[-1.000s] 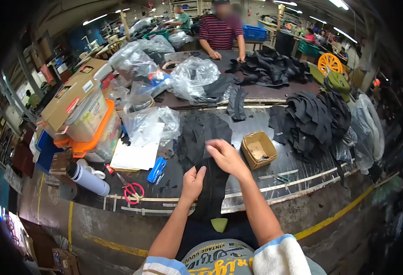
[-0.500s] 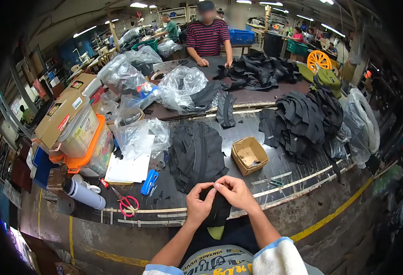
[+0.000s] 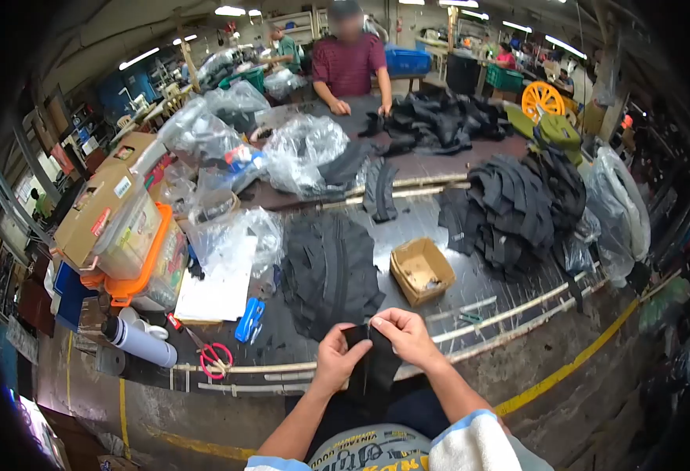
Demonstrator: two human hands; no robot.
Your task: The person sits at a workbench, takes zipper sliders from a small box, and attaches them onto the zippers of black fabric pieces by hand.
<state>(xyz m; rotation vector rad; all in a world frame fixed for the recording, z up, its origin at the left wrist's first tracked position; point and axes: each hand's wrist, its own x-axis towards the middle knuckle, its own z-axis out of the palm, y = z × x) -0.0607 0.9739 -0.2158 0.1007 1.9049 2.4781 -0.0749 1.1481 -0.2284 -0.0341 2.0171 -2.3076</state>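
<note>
A black fabric piece hangs at the table's front edge, pinched near its top between my two hands. My left hand grips its left side, thumb on top. Fingers of my right hand are closed on its upper right corner. Just beyond my hands lies a stack of black fabric pieces, one with a zipper-like strip running down it. A small open cardboard box stands to the right of that stack, with small bits inside.
Pink-handled scissors, a blue stapler, a bottle and white papers lie left. A larger black fabric pile is at right. Across the table stands a person beside dark fabric. Plastic bins stand far left.
My right hand has come down from over the stack to meet my left hand at the black piece. The piece's top is now spread between them. The view has shifted slightly.
</note>
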